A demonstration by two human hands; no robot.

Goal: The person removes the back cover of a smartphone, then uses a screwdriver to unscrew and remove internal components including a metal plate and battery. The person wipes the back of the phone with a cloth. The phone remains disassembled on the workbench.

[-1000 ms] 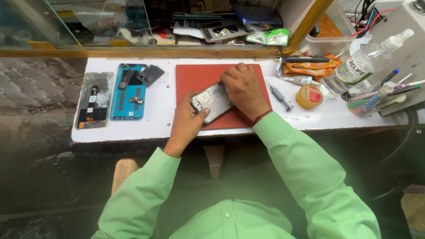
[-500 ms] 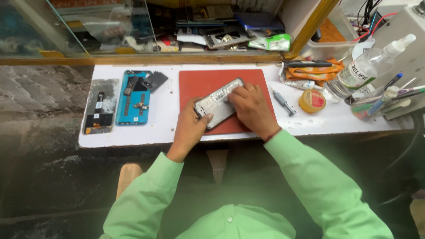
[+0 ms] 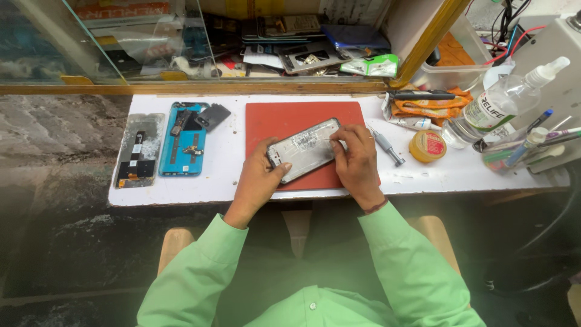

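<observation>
**Hands steady a phone frame on the red mat**

Left hand clamps the phone frame at its near-left corner, thumb on the lower edge, fingers curled under the side. Right hand sits at the frame's 3 o'clock, fingers bent down onto the right end; whether a small tool is pinched between them I cannot tell.

Position: the frame lies tilted on the red mat, long axis running from 8 o'clock to 2 o'clock, inner face up, pale and shiny with scraps of film or glue on it. The mat sits mid-bench on the white table.

Surroundings:
- screwdriver, just beside the right hand at its 2 o'clock, off the mat.
- small round tin, further out at 3 o'clock.
- clear spray bottle, at 2 o'clock, well apart.
- blue phone back with its boards exposed, at 9 o'clock of the mat; a dark screen panel just left of it.

Judgement on technique: the left grip should stay low and firm so the frame cannot pivot. Right fingers should work along the edge with light pressure, since the thin frame likely bends easily. Keeping the frame flat on the mat gives support and catches loose bits.
</observation>
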